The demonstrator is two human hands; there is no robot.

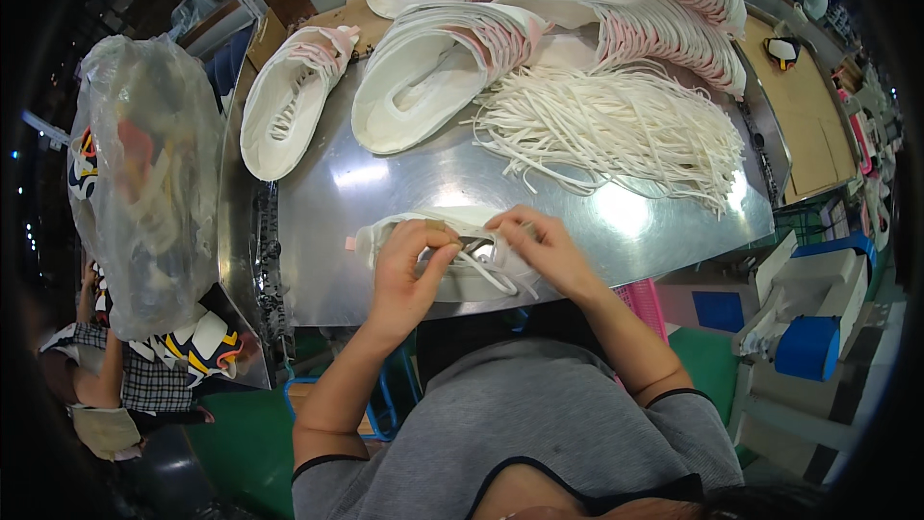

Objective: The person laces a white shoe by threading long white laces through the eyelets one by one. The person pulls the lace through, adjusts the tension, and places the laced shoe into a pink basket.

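Observation:
A white shoe upper (368, 243) lies on its side along the near edge of the metal table, a pink tab at its left end. White shoelace (497, 279) runs through its opening, with loose ends toward me. My left hand (409, 270) is over the middle of the upper, thumb and forefinger pinched on the lace. At the upper's right part, my right hand (541, 246) grips the edge between thumb and bent fingers. Both hands partly cover the upper, so the exact spot where the lace passes through is hidden.
A heap of white laces (616, 130) lies beyond my right hand. Stacks of white uppers (414, 87) fill the far side, and one laced upper (284, 116) sits at far left. A plastic bag (154, 193) stands left; a person (96, 376) sits beyond it.

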